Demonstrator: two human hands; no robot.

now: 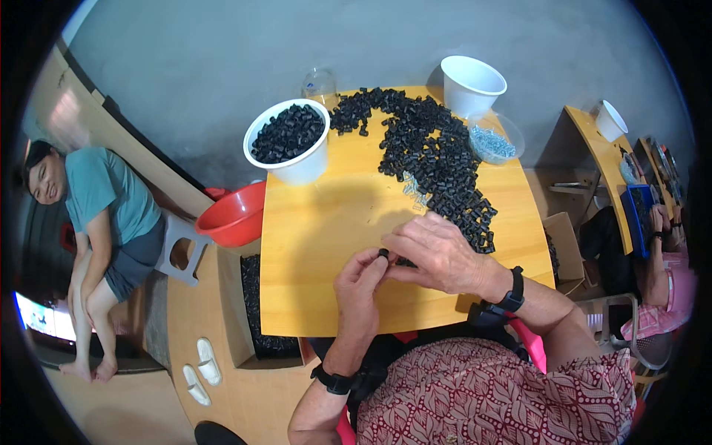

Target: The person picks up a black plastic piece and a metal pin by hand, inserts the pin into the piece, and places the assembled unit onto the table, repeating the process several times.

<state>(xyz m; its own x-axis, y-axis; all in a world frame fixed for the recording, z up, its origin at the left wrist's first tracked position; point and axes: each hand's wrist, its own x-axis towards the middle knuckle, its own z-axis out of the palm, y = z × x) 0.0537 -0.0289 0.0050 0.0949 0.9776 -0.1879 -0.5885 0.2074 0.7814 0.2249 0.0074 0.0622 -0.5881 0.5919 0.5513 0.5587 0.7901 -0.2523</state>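
Observation:
Over the near part of the yellow wooden table, my left hand pinches a small black plastic piece between thumb and fingertips. My right hand meets it there, its fingers closed close to the piece; what they hold, if anything, is hidden. Beyond my right hand spreads a large heap of similar black pieces. A few silvery screws lie at the heap's left edge. More small metal parts fill a clear round dish at the far right of the table.
A white tub full of black pieces stands far left; another white tub stands far right. A clear container is at the back. Left of the table are a red basin, a cardboard box and a seated person. Another person works at right.

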